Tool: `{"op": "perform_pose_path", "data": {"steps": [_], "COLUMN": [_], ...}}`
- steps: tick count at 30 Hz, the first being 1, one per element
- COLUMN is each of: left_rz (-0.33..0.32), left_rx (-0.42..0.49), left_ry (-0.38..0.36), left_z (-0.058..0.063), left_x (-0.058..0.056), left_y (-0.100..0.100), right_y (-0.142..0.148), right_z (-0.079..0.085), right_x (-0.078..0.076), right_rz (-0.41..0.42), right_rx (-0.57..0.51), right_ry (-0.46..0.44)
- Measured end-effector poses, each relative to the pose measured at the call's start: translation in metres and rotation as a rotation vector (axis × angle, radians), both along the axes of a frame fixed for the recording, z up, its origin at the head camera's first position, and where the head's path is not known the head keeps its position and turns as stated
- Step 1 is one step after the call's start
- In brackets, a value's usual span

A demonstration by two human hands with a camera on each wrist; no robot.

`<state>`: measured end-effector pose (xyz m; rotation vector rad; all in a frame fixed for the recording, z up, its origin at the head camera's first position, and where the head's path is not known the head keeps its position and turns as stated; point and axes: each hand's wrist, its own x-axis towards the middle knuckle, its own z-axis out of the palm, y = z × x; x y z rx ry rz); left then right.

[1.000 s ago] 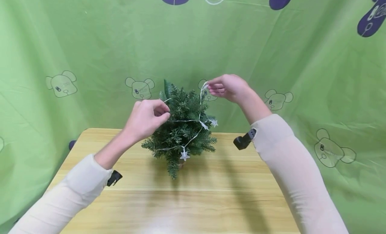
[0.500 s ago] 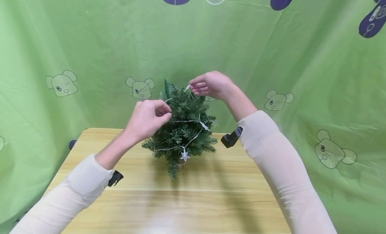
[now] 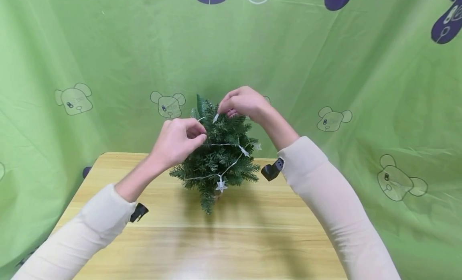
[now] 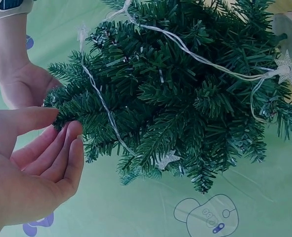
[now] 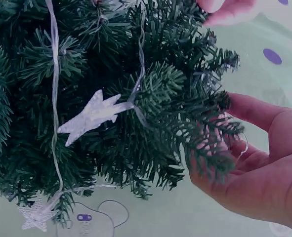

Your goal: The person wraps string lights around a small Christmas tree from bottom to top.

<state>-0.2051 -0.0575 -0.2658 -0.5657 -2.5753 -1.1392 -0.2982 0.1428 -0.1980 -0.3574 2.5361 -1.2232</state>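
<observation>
A small artificial Christmas tree (image 3: pixel 216 159) stands on the table, with a string of star lights (image 3: pixel 221 184) draped round it. My left hand (image 3: pixel 180 139) is at the tree's upper left; in the left wrist view its thumb and fingers (image 4: pixel 72 131) pinch a branch tip (image 4: pixel 62 116). My right hand (image 3: pixel 242 102) pinches the light string near the treetop, one star light (image 3: pixel 215 118) hanging just below its fingertips. In the right wrist view the wire (image 5: pixel 244 145) shows by the right hand's fingers, partly behind needles. Another star (image 5: pixel 94 117) lies against the branches.
The wooden table (image 3: pixel 159 248) bears the tree near its back edge. Close behind hangs a green curtain (image 3: pixel 126 51) printed with bear heads, which also runs along both sides. Black wrist cameras (image 3: pixel 272 169) sit at both cuffs.
My right hand has moved left from beside the tree to over its top, bringing the light string along; a star now hangs below its fingertips. The left hand has stayed nearly still.
</observation>
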Motion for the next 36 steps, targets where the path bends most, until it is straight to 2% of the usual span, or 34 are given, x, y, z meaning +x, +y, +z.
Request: {"op": "perform_pose_path", "data": {"steps": [4, 10, 19, 27, 36], "left_rz": [-0.001, -0.001, -0.004, -0.010, 0.001], "left_rx": [0.001, 0.003, -0.001, -0.009, -0.028], "left_ry": [-0.003, 0.007, 0.000, -0.010, -0.015], "left_z": [0.000, -0.001, -0.001, 0.002, 0.004], "left_x": [0.000, 0.000, 0.000, -0.001, 0.004], "left_y": [0.000, 0.000, -0.001, 0.000, -0.007], "right_y": [-0.007, -0.016, -0.008, 0.001, 0.028], "right_z": [0.001, -0.004, -0.007, 0.001, 0.010], "right_x": [0.006, 0.012, 0.014, 0.028, 0.041], "right_rz": [0.008, 0.019, 0.019, -0.034, -0.084], "right_rx": [0.162, 0.290, 0.293, 0.321, 0.280], "right_ry": [0.111, 0.212, 0.224, 0.278, 0.337]}}
